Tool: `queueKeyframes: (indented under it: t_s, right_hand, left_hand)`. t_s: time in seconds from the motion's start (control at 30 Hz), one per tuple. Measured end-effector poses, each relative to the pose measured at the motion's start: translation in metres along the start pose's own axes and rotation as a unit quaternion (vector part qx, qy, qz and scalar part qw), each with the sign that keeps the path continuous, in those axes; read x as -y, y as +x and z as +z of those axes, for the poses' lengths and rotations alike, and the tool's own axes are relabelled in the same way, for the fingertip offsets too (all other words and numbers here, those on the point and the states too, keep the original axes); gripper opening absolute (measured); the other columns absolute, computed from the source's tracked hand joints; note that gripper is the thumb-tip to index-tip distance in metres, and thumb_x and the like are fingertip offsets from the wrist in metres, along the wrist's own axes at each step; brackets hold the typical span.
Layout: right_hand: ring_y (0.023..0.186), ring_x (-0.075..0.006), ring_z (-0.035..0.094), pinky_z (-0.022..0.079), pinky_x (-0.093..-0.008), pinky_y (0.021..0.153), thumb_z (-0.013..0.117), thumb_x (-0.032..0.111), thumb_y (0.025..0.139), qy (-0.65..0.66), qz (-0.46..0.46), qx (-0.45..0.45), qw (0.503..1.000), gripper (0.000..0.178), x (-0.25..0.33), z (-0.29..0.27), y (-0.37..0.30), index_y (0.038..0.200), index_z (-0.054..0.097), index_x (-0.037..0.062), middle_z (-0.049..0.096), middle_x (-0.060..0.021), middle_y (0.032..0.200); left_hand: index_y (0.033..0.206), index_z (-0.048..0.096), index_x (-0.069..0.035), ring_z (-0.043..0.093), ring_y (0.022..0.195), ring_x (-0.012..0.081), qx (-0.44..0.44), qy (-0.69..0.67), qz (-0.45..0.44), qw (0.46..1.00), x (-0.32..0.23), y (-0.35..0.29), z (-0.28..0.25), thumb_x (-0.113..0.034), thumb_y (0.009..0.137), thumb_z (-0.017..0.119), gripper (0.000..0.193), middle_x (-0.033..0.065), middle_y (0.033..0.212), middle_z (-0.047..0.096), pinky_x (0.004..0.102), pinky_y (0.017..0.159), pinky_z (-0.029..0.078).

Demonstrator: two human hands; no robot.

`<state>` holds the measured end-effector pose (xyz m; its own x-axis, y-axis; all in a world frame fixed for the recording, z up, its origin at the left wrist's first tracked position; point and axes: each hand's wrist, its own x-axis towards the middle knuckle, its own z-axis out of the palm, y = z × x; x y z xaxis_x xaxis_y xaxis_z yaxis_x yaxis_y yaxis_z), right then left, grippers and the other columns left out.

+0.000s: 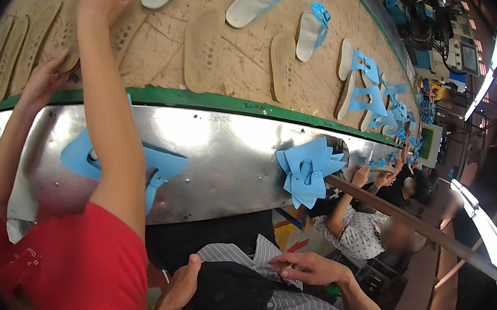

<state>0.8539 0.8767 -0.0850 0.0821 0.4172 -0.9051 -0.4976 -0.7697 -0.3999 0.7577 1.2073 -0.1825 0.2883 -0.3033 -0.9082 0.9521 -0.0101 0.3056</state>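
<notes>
My left hand (181, 287) is low in the view, thumb pointing up, beside a dark black cloth piece (224, 300) in front of my striped shirt (289, 308). Its other fingers are hidden by the cloth, so a grip cannot be made out. To the right, my right hand (314, 268) is held before the shirt with its fingers loosely stretched and apart. A thin dark edge of the cloth runs toward those fingertips. Beyond my hands, a stack of blue sandal straps (308, 172) lies on the metal ledge (226, 169).
On my left a co-worker in a red shirt (86, 281) reaches across to the green-edged worktable (237, 103). Tan soles (204, 50) and sandals with blue straps (257, 3) lie there. A brown bar (413, 225) slants at right, near other seated workers (354, 234).
</notes>
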Motion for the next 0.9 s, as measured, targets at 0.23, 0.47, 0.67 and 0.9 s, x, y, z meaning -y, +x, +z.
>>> queueKeyframes:
  t_s: [0.23, 0.47, 0.67, 0.9]
  right_hand:
    - [0.111, -0.0170, 0.069, 0.054, -0.0333, 0.099, 0.064, 0.026, 0.111, -0.034, -0.013, -0.086, 0.996, 0.046, 0.034, -0.010, 0.001, 0.150, 0.056, 0.0036, 0.074, -0.0079, 0.124]
    - [0.114, -0.0155, 0.068, 0.053, -0.0323, 0.100, 0.064, 0.032, 0.111, 0.056, 0.002, -0.023, 0.998, 0.048, 0.080, -0.042, 0.031, 0.151, 0.055, 0.0056, 0.073, -0.0094, 0.127]
    - [0.108, -0.0107, 0.065, 0.054, -0.0286, 0.094, 0.066, 0.032, 0.110, 0.015, -0.030, 0.004, 0.999, 0.047, 0.112, -0.089, 0.110, 0.148, 0.057, 0.0065, 0.072, -0.0057, 0.127]
    - [0.110, -0.0103, 0.065, 0.052, -0.0275, 0.095, 0.068, 0.024, 0.108, 0.034, -0.062, 0.004, 0.997, 0.042, 0.162, -0.122, 0.164, 0.144, 0.059, 0.0048, 0.073, -0.0039, 0.123]
  left_hand:
    - [0.134, 0.065, 0.003, 0.063, 0.122, 0.0234, 0.052, -0.452, 0.485, 0.747, -0.286, 0.146, -0.203, -0.042, 0.114, 0.040, 0.055, 0.0116, 0.125, 0.071, 0.0368, 0.109, 0.044]
    - [0.134, 0.061, 0.002, 0.065, 0.112, 0.0193, 0.323, -0.588, 0.546, 0.502, -0.293, 0.220, -0.271, -0.023, 0.114, 0.049, 0.034, 0.0064, 0.121, 0.069, 0.0303, 0.099, 0.049]
    - [0.134, 0.060, 0.001, 0.065, 0.112, 0.0190, -0.020, -0.595, 0.455, 0.662, -0.148, 0.152, -0.239, -0.021, 0.114, 0.049, 0.032, 0.0063, 0.121, 0.069, 0.0298, 0.099, 0.049]
    - [0.135, 0.060, 0.002, 0.065, 0.113, 0.0196, -0.322, -0.408, 0.138, 0.843, 0.002, -0.010, -0.098, -0.023, 0.114, 0.049, 0.034, 0.0071, 0.122, 0.069, 0.0304, 0.100, 0.049]
